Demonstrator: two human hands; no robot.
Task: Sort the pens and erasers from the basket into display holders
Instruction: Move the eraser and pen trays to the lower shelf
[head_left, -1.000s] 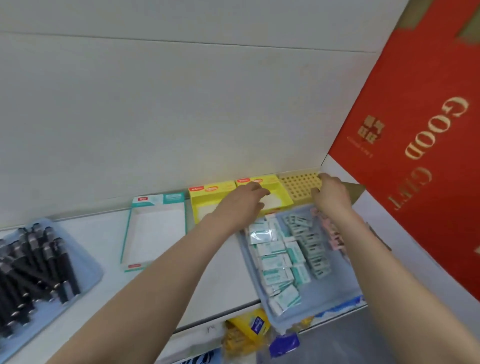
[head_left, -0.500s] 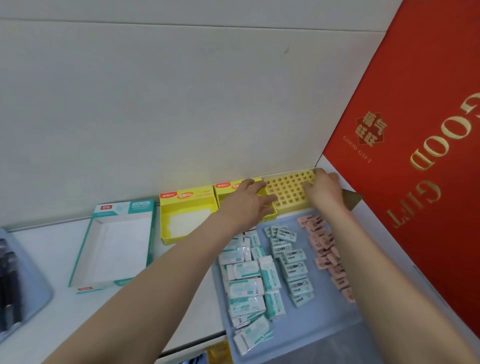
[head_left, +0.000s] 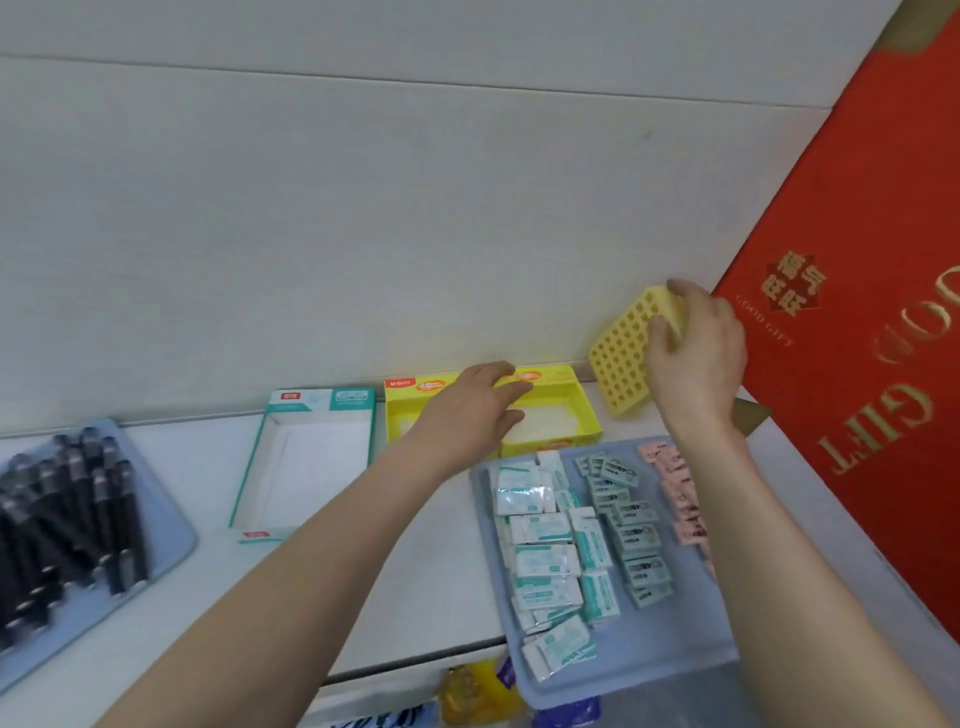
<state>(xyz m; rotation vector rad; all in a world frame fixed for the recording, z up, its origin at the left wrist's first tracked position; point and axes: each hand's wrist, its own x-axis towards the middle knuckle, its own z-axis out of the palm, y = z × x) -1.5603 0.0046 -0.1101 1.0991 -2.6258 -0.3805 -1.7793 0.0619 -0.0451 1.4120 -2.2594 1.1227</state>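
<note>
Pens (head_left: 62, 519) cut by left edge, print on erasers (head_left: 540, 530) unreadable, red box (head_left: 857, 322) cropped right.

A yellow holder (head_left: 626, 358) pierced by a regular grid of round holes shows against a pale grey-white wall (head_left: 363, 208) and a red gift box (head_left: 857, 395) lettered in gold. A yellow display box (head_left: 563, 388) carries red and orange labels, and a white box (head_left: 322, 452) is edged in teal. One pale blue tray (head_left: 665, 654) bears white-and-teal erasers (head_left: 540, 530), grey-green erasers (head_left: 631, 535) with dark print and pink erasers (head_left: 680, 499); black pens (head_left: 67, 514) with grey bands fill a second pale blue tray (head_left: 174, 540) on the white table (head_left: 431, 545).
</note>
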